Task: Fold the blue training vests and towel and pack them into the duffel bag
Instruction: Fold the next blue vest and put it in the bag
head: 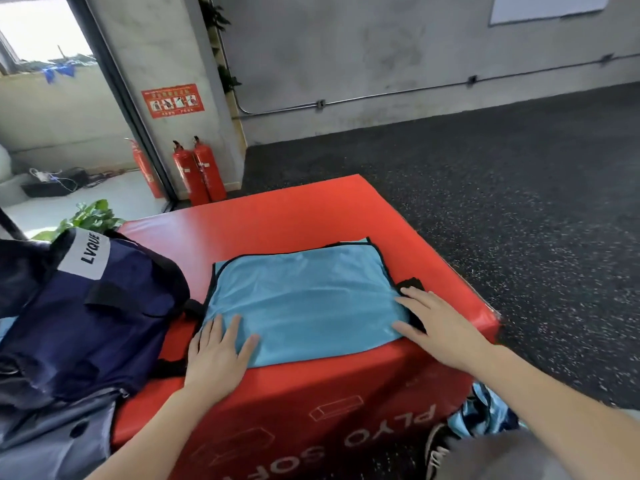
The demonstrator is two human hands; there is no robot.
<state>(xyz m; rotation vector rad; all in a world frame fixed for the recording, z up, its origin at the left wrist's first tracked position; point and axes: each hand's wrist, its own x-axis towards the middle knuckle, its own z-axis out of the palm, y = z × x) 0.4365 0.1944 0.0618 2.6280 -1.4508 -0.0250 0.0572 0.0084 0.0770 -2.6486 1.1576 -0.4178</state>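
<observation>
A light blue training vest [304, 292] with black trim lies folded flat on top of a red soft plyo box [277, 216]. My left hand [216, 355] presses flat on its near left corner, fingers straight. On the vest's right edge rests my right hand [440, 323], fingers spread, beside a black strap end [412, 284]. A navy duffel bag [79, 317] with a white label sits on the box's left side, touching the vest's left edge. More blue fabric [485, 414] lies low at the right, beside the box.
Dark speckled rubber floor [519, 202] surrounds the box to the right and behind. Red fire extinguishers [199, 174] stand by a concrete pillar at the back left. A potted plant [90, 216] is behind the bag. A shoe [437, 448] shows at the bottom right.
</observation>
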